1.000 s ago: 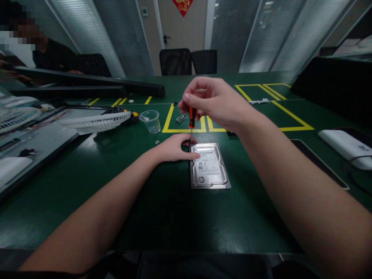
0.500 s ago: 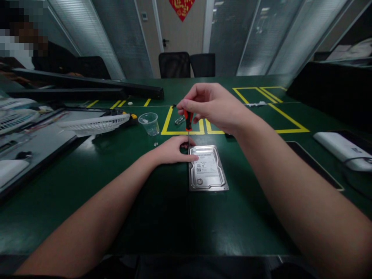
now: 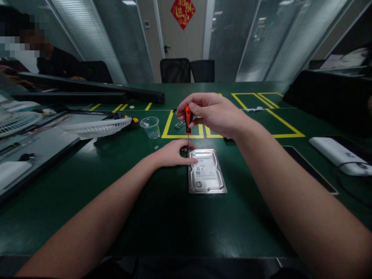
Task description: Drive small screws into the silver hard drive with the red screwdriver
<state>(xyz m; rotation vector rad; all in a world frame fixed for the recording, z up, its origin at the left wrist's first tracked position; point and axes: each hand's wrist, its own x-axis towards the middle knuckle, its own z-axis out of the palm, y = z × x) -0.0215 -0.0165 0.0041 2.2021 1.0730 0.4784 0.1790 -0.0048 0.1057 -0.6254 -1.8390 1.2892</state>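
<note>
A silver hard drive point(image 3: 207, 172) with a white label lies flat on the green table point(image 3: 162, 228). My left hand point(image 3: 176, 153) grips its upper left side, thumb on the top face and fingers by the far corner. Above that corner my right hand point(image 3: 213, 112) pinches the handle of an orange and black screwdriver point(image 3: 188, 120). The screwdriver stands upright, its thin shaft pointing down at the drive's upper left corner. Whether the tip sits in a screw is too small to tell. Several tiny screws point(image 3: 156, 147) lie left of my left hand.
A clear plastic cup point(image 3: 150, 128) stands behind the screws. On the left are a white fan grille point(image 3: 99, 128) and a large flat panel point(image 3: 69, 149). To the right lie a white device point(image 3: 340, 155) with a cable and a dark flat slab point(image 3: 310, 168). A person point(image 3: 58, 64) sits at far left.
My right fingers have shifted on the screwdriver handle, and more of its orange top shows now. My left hand keeps its hold on the drive. The whole view has tipped slightly upward.
</note>
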